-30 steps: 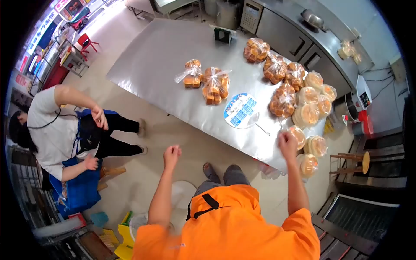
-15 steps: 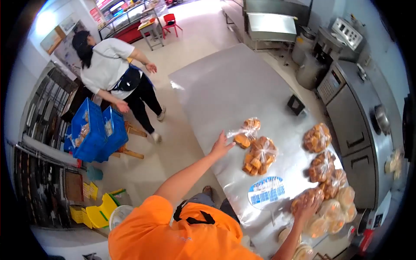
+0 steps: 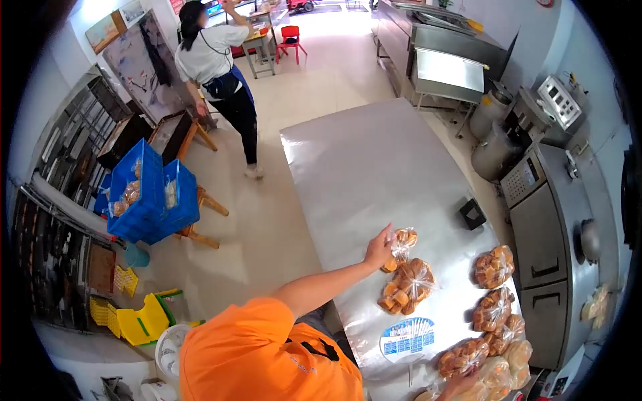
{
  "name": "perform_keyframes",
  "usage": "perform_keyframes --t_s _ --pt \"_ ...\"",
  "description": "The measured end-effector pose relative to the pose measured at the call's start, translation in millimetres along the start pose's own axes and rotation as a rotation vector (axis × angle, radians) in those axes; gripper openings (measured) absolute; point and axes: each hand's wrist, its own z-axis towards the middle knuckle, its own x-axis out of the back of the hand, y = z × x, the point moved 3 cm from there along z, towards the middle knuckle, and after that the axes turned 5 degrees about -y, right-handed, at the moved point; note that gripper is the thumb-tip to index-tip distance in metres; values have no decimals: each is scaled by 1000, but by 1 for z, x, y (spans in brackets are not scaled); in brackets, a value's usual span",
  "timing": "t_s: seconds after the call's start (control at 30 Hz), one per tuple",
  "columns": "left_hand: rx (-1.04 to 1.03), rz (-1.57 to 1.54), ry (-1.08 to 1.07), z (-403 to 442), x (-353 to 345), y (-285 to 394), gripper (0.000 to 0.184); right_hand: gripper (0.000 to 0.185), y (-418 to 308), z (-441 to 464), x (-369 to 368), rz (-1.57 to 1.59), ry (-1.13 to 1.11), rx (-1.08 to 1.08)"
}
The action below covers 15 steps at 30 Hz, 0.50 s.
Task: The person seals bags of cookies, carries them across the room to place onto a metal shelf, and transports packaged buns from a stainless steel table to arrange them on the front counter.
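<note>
since the earlier frame, a co-worker (image 3: 221, 67) at upper left has moved farther toward the back of the room. right of centre, the person's left hand (image 3: 378, 252) has come up against a small bag of bread (image 3: 405, 240), golden and see-through; the fingers are partly curled at its left side, but i cannot tell whether they grip it. a larger bag of bread (image 3: 413, 284) sits just below. at lower right, the right hand (image 3: 458, 385) now lies below a dark brown bag (image 3: 461, 359), beside bags of pale rounds (image 3: 496, 374); its fingers are hidden, so its hold cannot be told. both hands are thus at bagged bread, one at each group.

blue crates (image 3: 152, 200) stand at left; a shiny metal table (image 3: 354, 167) fills the middle, with a printed fan (image 3: 408, 334) at its near end; metal cabinets (image 3: 538, 247) line the right.
</note>
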Motion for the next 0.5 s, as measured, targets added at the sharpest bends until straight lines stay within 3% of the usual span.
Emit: perform_keyframes --t_s 0.2,0.3,0.43,0.5 --pt "-347 -46 82 7 -16 -23 33 24 1 -1 11 -92 -27 11" --pt "-200 -27 -59 7 -22 -24 29 23 -4 1 11 -84 7 -12" --pt "-245 -89 -58 4 -36 -25 26 23 -20 4 16 -78 -37 -42" --pt "-370 -56 -112 3 -40 -18 23 25 -36 5 17 -85 -78 -61"
